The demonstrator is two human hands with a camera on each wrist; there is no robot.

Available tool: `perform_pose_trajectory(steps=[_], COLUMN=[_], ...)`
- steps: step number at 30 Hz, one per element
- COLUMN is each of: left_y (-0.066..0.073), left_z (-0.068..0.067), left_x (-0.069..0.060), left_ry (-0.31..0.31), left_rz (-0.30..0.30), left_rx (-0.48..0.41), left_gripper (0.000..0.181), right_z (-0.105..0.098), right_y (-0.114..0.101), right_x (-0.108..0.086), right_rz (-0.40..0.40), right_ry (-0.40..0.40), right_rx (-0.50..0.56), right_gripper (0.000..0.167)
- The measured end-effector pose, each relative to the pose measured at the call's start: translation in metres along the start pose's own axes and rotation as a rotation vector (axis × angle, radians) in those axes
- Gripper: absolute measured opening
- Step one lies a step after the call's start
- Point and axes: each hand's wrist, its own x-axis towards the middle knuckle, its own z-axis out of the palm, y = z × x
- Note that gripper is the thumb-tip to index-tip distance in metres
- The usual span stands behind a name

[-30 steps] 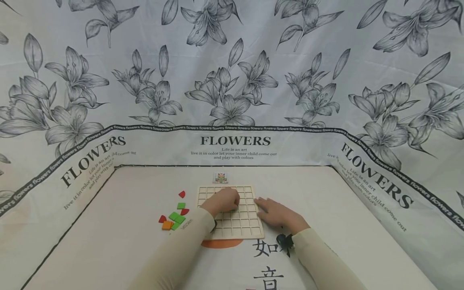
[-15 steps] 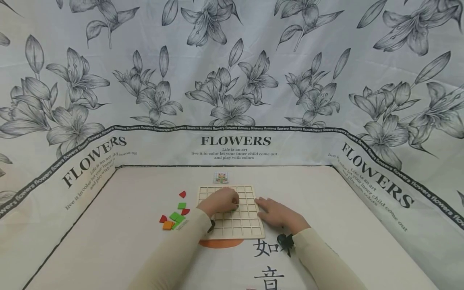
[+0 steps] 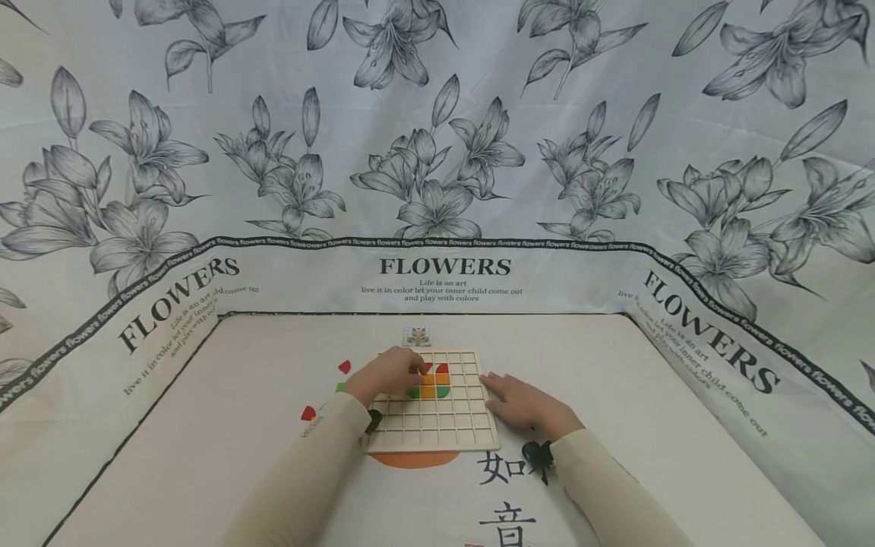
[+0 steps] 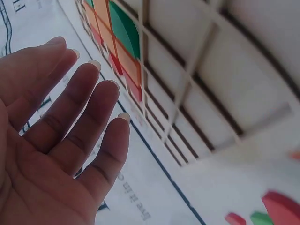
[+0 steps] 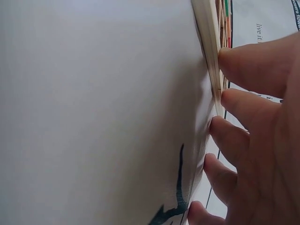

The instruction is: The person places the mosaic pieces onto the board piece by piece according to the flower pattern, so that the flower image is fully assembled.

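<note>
A pale wooden grid board [image 3: 472, 422] lies on the table, with orange tiles [image 3: 435, 379], red pieces [image 3: 443, 369] and round-cornered green pieces [image 3: 443, 392] set in its cells. Over the board's left part is my left hand [image 3: 388, 372], which covers some cells. In the left wrist view the left hand's fingers [image 4: 105, 145] are loosely extended and hold nothing. My right hand [image 3: 525, 404] lies at the board's right edge. Seen from the right wrist, its thumb and a finger touch the board's side [image 5: 212, 51], while the other fingertips rest lower, by the cloth.
Left of the board lie loose red pieces [image 3: 344, 366] and a green piece [image 3: 340, 387], partly hidden by the left arm. A small card with a coloured pattern [image 3: 417, 336] lies behind the board. Floral cloth walls [image 3: 437, 273] enclose the table.
My left hand has drawn back leftward from the middle of the board, uncovering the coloured pieces in the cells. Its sleeve now covers more of the loose pieces. The right hand stays in place.
</note>
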Motion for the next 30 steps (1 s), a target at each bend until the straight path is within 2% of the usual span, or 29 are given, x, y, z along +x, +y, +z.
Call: perform_pose_trajectory(steps=[4,7,13,21,30], left_y=[-0.017,-0.03,-0.053,-0.08,-0.098], left_z=[-0.008,-0.013,-0.021,-0.026,-0.026], left_x=[-0.009,-0.017,-0.035,-0.053,-0.063], left_ry=[0.027,0.038,0.036,0.011,-0.021], left_rz=[-0.055,-0.123,-0.236,-0.297,-0.328], left_rx=[-0.023,-0.027,-0.04,-0.033,-0.013], left_gripper=[0.018,0.019,0.022,0.017,0.021], right_z=[-0.001,-0.002,-0.001,-0.001,-0.003], right_y=[-0.002,-0.003,-0.004,-0.003,-0.005], right_x=[0.0,0.0,0.001,0.001,-0.003], right_rz=[0.004,0.004,0.007,-0.004,-0.015], right_ry=[-0.004,-0.003,0.003,0.0,-0.003], right_rx=[0.005,0.007,0.0,-0.011,-0.018], right_gripper=[0.057,0.057,0.057,0.057,0.056])
